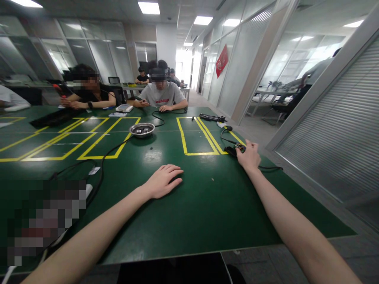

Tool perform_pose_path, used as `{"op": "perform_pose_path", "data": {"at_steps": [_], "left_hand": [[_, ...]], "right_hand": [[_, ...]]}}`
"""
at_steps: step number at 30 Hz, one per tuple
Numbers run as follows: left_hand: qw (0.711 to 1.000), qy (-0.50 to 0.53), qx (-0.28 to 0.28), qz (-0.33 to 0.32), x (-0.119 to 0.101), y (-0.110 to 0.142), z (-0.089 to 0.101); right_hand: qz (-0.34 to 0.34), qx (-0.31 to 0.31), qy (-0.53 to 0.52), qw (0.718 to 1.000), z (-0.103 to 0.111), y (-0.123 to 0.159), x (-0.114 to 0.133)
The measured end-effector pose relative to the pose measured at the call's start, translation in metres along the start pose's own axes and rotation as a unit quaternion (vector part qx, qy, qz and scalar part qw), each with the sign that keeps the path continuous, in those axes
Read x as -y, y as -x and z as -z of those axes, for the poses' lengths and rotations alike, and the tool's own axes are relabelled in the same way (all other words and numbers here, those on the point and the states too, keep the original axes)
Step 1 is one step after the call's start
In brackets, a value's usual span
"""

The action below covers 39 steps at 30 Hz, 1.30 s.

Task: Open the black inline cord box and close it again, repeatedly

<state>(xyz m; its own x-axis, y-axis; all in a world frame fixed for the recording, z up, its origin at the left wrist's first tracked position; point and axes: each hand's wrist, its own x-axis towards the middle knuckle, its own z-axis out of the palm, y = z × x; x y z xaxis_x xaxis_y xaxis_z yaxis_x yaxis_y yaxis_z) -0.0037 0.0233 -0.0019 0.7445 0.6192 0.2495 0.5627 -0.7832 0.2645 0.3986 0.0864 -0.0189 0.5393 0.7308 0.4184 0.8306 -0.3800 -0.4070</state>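
Observation:
My left hand (166,180) lies palm down on the green table (189,221), fingers stretched out, with nothing under them that I can see. Toward the right edge, my right hand (249,154) has its thumb and fingers closed around a small dark device (239,147) with what look like circuit parts on it. Its exact kind is too small to tell. A flat black piece (230,151) sits just left of that device. A black cable (270,168) trails on the table to the right of the hand.
A metal bowl (142,130) with small metal parts stands at centre-left, near yellow tape outlines (199,154). A black folded stand (211,117) lies at the far right. Long cables (103,165) run along the left. Co-workers (161,92) sit across the table.

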Motion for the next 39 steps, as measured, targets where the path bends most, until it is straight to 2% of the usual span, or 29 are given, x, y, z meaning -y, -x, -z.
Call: {"op": "perform_pose_path", "data": {"at_steps": [2,7,10,13,16,19,21,23,26,32,39], "left_hand": [[1.000,-0.005,-0.001,-0.004,0.000,0.000,-0.001],[1.000,-0.011,0.000,-0.011,0.001,0.000,-0.002],[1.000,-0.009,-0.001,-0.008,0.002,0.000,-0.002],[1.000,0.001,-0.005,-0.014,0.001,0.000,-0.001],[0.999,0.003,-0.034,-0.017,-0.002,0.000,0.000],[0.996,-0.008,-0.092,-0.009,-0.006,0.000,0.004],[0.994,-0.008,-0.108,-0.025,-0.009,0.001,0.007],[0.994,0.012,-0.094,-0.050,-0.012,0.002,0.009],[0.995,0.050,-0.062,-0.063,-0.012,0.003,0.011],[0.996,0.051,-0.040,-0.060,-0.009,0.004,0.012],[0.998,0.026,-0.035,-0.052,-0.007,0.006,0.015]], "right_hand": [[0.007,0.035,0.012,0.999,0.000,-0.001,-0.001],[0.074,0.074,0.003,0.994,0.001,0.003,0.008],[0.131,0.101,-0.013,0.986,0.002,0.015,0.024],[0.206,0.132,-0.040,0.969,0.003,0.044,0.051],[0.361,0.184,-0.123,0.906,0.009,0.086,0.085],[0.517,0.259,-0.198,0.792,0.018,0.125,0.109],[0.577,0.284,-0.225,0.732,0.024,0.140,0.115],[0.600,0.284,-0.240,0.708,0.028,0.145,0.114],[0.598,0.276,-0.255,0.708,0.031,0.139,0.108],[0.555,0.273,-0.294,0.729,0.036,0.116,0.097],[0.515,0.302,-0.256,0.761,0.030,0.077,0.073]]}}
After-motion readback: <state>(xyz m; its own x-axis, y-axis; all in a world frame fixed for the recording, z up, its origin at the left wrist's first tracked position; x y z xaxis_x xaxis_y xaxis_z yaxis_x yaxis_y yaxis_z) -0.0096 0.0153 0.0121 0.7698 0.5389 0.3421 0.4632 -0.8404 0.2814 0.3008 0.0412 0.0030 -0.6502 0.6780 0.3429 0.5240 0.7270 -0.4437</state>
